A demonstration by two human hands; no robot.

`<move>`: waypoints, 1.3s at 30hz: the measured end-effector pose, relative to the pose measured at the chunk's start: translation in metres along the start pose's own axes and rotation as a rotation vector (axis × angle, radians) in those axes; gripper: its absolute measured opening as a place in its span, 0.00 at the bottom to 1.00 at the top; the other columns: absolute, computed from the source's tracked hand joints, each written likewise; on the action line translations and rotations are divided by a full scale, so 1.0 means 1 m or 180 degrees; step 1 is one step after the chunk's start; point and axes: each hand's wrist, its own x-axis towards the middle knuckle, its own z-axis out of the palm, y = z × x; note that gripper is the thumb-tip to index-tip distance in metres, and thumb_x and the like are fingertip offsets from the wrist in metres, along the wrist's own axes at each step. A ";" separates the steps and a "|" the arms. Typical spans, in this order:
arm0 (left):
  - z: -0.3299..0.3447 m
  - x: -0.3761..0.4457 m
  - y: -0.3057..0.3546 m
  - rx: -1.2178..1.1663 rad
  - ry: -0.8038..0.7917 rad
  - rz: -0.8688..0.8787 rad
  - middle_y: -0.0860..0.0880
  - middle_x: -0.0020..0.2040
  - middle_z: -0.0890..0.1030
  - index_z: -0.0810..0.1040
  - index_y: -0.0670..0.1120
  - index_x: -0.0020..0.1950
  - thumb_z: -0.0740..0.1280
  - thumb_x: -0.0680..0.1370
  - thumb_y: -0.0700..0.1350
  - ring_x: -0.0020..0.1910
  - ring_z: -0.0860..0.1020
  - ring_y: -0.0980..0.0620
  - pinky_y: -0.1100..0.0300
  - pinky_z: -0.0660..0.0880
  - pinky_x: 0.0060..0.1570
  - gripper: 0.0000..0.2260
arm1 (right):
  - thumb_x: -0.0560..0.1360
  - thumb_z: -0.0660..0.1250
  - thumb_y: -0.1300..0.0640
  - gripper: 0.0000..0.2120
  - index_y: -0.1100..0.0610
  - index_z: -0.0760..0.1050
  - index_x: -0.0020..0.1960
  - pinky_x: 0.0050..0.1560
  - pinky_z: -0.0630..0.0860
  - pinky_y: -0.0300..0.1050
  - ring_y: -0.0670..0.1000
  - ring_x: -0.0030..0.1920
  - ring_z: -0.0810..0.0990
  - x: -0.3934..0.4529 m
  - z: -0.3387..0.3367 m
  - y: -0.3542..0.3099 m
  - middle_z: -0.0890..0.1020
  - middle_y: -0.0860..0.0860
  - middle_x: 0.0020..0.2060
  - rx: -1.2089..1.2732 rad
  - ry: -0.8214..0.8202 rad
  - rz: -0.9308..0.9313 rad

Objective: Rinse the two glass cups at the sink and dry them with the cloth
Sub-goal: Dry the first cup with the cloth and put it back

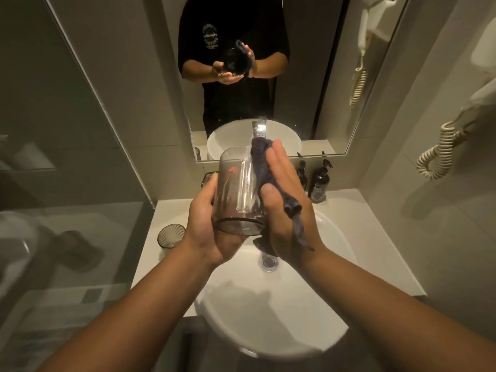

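Note:
A smoky glass cup (237, 189) is held above the white sink basin (308, 304), tilted with its base toward me. My left hand (208, 226) grips it from the left and underneath. My right hand (284, 208) presses a dark grey cloth (264, 167) flat against the cup's right side, thumb over the cloth. The cloth's loose end hangs over the back of that hand. A second ribbed glass cup (171, 235) stands upright on the counter left of the basin.
The chrome tap (259, 129) rises behind the cup, with the drain (268, 262) below my hands. Two dark pump bottles (319, 181) stand at the counter's back right. A mirror covers the wall; a coiled-cord hairdryer (440, 151) hangs at right. A glass partition borders the left.

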 end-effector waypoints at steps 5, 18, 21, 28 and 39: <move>0.010 0.007 0.003 0.0713 0.0420 0.0331 0.41 0.61 0.83 0.76 0.43 0.70 0.60 0.82 0.57 0.59 0.82 0.45 0.49 0.79 0.60 0.23 | 0.79 0.56 0.50 0.29 0.58 0.57 0.77 0.75 0.58 0.62 0.51 0.78 0.55 0.005 -0.002 0.001 0.58 0.54 0.78 0.0215 0.0306 0.0008; 0.016 0.015 0.006 0.1680 0.0111 0.0597 0.49 0.67 0.81 0.73 0.55 0.72 0.53 0.79 0.68 0.67 0.78 0.48 0.48 0.76 0.60 0.28 | 0.79 0.60 0.58 0.23 0.67 0.67 0.70 0.71 0.63 0.66 0.62 0.76 0.58 0.016 -0.007 -0.011 0.66 0.63 0.72 -0.1481 -0.0209 -0.1185; 0.012 0.016 0.008 0.1291 0.0082 0.0506 0.42 0.68 0.79 0.74 0.48 0.72 0.54 0.79 0.68 0.67 0.78 0.43 0.46 0.74 0.64 0.31 | 0.79 0.60 0.59 0.23 0.67 0.66 0.71 0.72 0.62 0.64 0.61 0.76 0.57 0.003 -0.008 -0.005 0.65 0.62 0.73 -0.1384 -0.0227 -0.1160; 0.011 0.017 0.005 0.1118 -0.0236 0.0436 0.40 0.68 0.79 0.75 0.44 0.71 0.52 0.79 0.67 0.68 0.77 0.44 0.49 0.74 0.66 0.33 | 0.78 0.58 0.60 0.25 0.66 0.60 0.73 0.73 0.60 0.64 0.62 0.77 0.55 -0.010 -0.005 -0.004 0.60 0.62 0.74 -0.0836 -0.0076 -0.0930; 0.019 0.010 0.007 0.0392 -0.0437 0.0435 0.38 0.71 0.74 0.69 0.41 0.75 0.54 0.80 0.67 0.69 0.75 0.41 0.46 0.73 0.68 0.35 | 0.79 0.58 0.50 0.28 0.56 0.59 0.77 0.76 0.59 0.53 0.48 0.77 0.59 0.025 -0.013 -0.009 0.63 0.53 0.76 0.0185 0.0024 0.0044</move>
